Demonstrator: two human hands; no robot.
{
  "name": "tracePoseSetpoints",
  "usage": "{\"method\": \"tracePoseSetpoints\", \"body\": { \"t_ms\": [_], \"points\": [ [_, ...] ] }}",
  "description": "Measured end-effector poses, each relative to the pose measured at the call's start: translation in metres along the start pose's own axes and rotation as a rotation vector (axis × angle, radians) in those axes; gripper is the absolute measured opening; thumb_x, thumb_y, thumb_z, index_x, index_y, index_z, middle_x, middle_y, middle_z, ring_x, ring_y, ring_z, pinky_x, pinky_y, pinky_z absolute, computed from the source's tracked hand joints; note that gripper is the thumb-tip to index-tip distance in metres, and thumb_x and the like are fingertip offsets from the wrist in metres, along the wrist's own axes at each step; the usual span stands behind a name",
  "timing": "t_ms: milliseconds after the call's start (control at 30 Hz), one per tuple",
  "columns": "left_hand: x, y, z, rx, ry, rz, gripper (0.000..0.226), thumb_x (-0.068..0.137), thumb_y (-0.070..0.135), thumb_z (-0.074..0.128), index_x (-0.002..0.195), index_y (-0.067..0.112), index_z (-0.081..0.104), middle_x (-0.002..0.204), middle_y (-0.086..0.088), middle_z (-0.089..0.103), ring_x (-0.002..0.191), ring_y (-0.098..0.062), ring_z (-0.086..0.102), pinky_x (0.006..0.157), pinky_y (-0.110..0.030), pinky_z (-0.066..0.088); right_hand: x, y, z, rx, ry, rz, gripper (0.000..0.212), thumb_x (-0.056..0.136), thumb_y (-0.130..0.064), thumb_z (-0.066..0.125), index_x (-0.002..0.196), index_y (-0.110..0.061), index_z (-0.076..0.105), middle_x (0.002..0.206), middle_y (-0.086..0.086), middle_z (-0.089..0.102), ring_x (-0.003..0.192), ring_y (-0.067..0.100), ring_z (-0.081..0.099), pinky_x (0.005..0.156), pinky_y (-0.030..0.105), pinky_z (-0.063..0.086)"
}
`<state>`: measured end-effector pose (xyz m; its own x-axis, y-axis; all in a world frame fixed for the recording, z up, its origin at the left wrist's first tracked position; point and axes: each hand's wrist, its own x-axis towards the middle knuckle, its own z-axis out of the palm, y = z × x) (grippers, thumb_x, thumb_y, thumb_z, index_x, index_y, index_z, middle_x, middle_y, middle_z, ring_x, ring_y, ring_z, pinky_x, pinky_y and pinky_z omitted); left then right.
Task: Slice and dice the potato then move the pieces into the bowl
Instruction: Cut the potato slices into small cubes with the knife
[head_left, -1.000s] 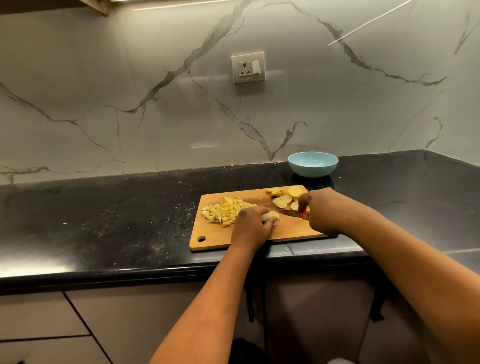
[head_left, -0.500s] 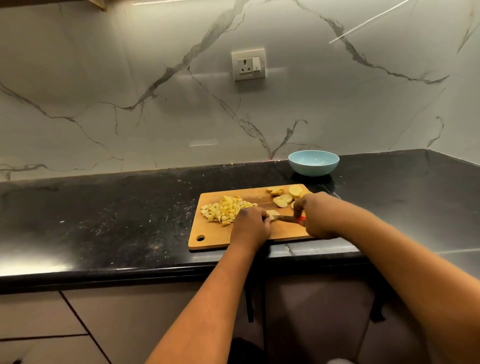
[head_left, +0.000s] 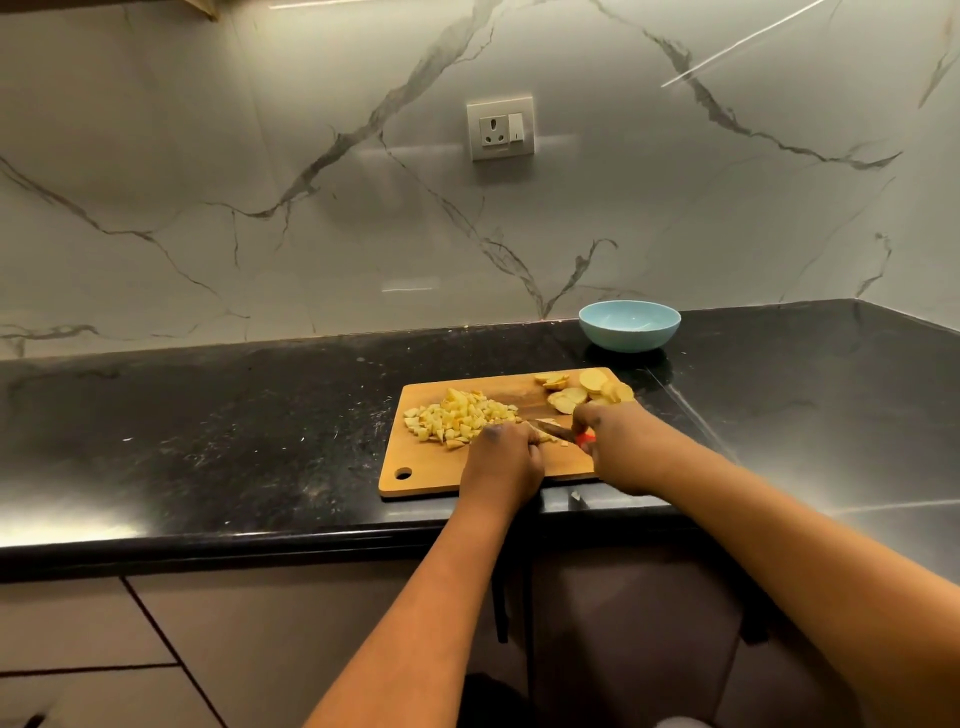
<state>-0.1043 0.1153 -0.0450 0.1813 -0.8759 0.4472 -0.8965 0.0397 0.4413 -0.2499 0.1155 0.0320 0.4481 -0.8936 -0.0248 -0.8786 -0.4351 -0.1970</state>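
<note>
- Two heaps share the wooden cutting board (head_left: 519, 470): a pile of diced potato (head_left: 460, 417) at its left and a cluster of uncut potato slices (head_left: 584, 393) at the far right corner, so finished and waiting pieces stay apart.
- Between them, near the middle of the board, the left hand (head_left: 503, 462) curls its fingers down over the small pieces being cut, probably to pin them steady under the blade.
- The right hand (head_left: 631, 449) has its grip wrapped round the red handle of a knife (head_left: 556, 431); the blade points left toward the left hand's fingertips and lies low over the board.
- I cannot tell whether the edge touches the board.
- The light blue bowl (head_left: 629, 325) stands on the black bench (head_left: 208, 441) just beyond the board's far right corner, seemingly empty, a short carry from the pieces.
- By my judgement dicing is partway done, and no pieces have gone into the bowl.
</note>
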Motion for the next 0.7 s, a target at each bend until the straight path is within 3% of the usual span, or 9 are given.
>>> {"method": "tracePoseSetpoints", "body": {
  "t_ms": [67,167,367,467,633,700],
  "points": [
    [0.001,0.0,0.001,0.026,-0.029,0.003,0.028,0.091,0.012,0.047,0.098,0.011,0.074,0.094,-0.009,0.072,0.086,-0.021,0.066,0.076,-0.031,0.053,-0.001,-0.003,0.008,0.005,0.002,0.001,0.036,0.091,-0.004,0.056,0.123,-0.02,0.053,0.086,0.001,0.053,0.075,0.015,0.052,0.063,0.025,0.05],
    [0.002,-0.001,0.001,0.055,-0.055,0.019,0.028,0.093,0.012,0.046,0.102,0.011,0.072,0.097,-0.009,0.071,0.088,-0.021,0.064,0.073,-0.028,0.046,-0.001,-0.009,0.005,-0.027,-0.027,-0.002,0.044,0.086,0.0,0.059,0.125,-0.02,0.054,0.1,0.005,0.057,0.089,0.021,0.058,0.077,0.031,0.055],
    [0.002,-0.005,-0.002,0.039,-0.074,0.052,0.029,0.096,0.014,0.046,0.112,0.01,0.07,0.102,-0.009,0.071,0.093,-0.021,0.065,0.082,-0.03,0.052,-0.012,-0.006,-0.026,-0.252,-0.137,0.006,0.047,0.088,-0.004,0.064,0.133,-0.016,0.053,0.12,0.007,0.058,0.106,0.022,0.057,0.095,0.031,0.051],
    [-0.001,-0.007,0.0,0.027,-0.069,0.059,0.027,0.096,0.014,0.046,0.105,0.01,0.071,0.095,-0.008,0.07,0.089,-0.022,0.065,0.076,-0.03,0.051,-0.021,0.002,-0.037,-0.202,-0.141,0.009,0.043,0.092,-0.008,0.06,0.133,-0.018,0.053,0.12,0.006,0.058,0.103,0.019,0.055,0.089,0.026,0.048],
    [-0.007,-0.005,-0.004,-0.021,-0.001,0.085,0.033,0.095,0.011,0.049,0.123,0.005,0.066,0.117,-0.01,0.07,0.109,-0.02,0.064,0.099,-0.03,0.05,-0.016,0.002,-0.034,-0.046,-0.038,0.023,0.041,0.094,-0.008,0.057,0.133,-0.021,0.05,0.103,0.002,0.055,0.091,0.017,0.056,0.077,0.024,0.048],
    [-0.008,-0.006,-0.004,-0.015,0.034,0.083,0.031,0.095,0.012,0.05,0.119,0.005,0.068,0.112,-0.011,0.071,0.103,-0.02,0.066,0.096,-0.032,0.052,-0.014,-0.004,-0.027,-0.011,0.007,0.024,0.042,0.094,-0.006,0.057,0.132,-0.022,0.049,0.102,0.004,0.058,0.089,0.017,0.058,0.079,0.027,0.053]
  ]
}}
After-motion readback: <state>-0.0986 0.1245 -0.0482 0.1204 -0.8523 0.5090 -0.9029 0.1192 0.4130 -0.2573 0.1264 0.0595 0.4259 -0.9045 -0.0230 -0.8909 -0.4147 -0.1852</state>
